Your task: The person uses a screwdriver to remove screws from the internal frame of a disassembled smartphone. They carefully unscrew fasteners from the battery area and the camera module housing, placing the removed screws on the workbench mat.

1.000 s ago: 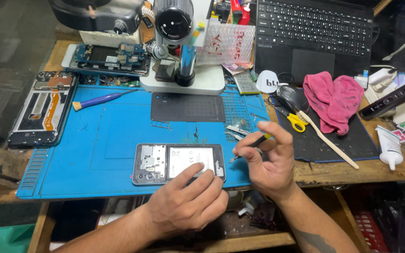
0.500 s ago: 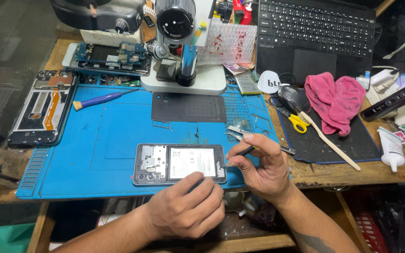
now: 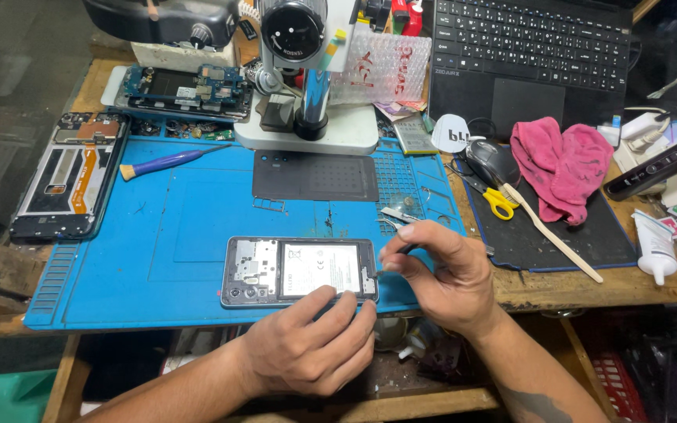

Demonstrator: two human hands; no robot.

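Observation:
An opened phone (image 3: 299, 270) with its back off lies flat on the blue work mat (image 3: 197, 227), showing a white battery and a grey board cover. My left hand (image 3: 311, 345) rests on the phone's near edge, fingers pressing its lower rim. My right hand (image 3: 436, 270) sits at the phone's right end, pinching a thin dark tool whose tip touches that end.
A microscope (image 3: 307, 70) stands at the back of the mat, a dark plate (image 3: 315, 176) before it. A purple brush (image 3: 162, 163) and another opened phone (image 3: 68, 176) lie left. Right: laptop (image 3: 534, 47), pink cloth (image 3: 562, 164), yellow scissors (image 3: 495, 200), white tube (image 3: 656, 247).
My right hand has come down and left from above the mat's right edge to the phone's right end, bringing the tool tip onto it. The left hand stayed on the phone.

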